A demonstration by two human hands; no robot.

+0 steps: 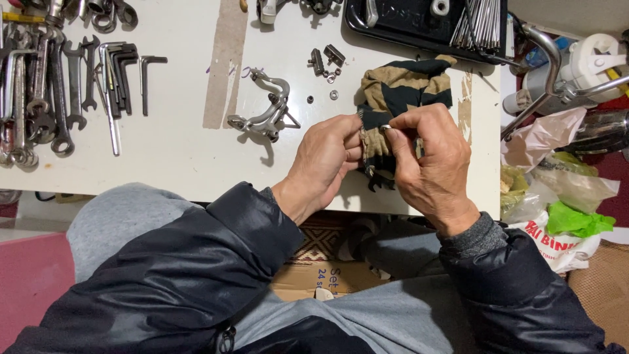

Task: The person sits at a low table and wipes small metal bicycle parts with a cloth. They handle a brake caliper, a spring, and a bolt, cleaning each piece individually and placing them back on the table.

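Observation:
A tan and dark striped rag (405,88) lies on the white table (177,157), and both my hands grip its near end. My left hand (324,164) pinches the cloth from the left. My right hand (429,160) closes over it from the right, thumb and fingers pressed around a small metal part wrapped in the cloth; only a glint of it shows. A silver bicycle brake caliper (265,108) lies just left of my hands. Small nuts, washers and brake pad pieces (325,65) sit beyond it.
Wrenches (46,85) and hex keys (124,72) lie in rows at the table's left. A black tray (413,23) with spokes stands at the back right. Plastic bags (563,196) and a chrome handlebar (553,65) crowd the right side. A cardboard box (327,275) sits under the table.

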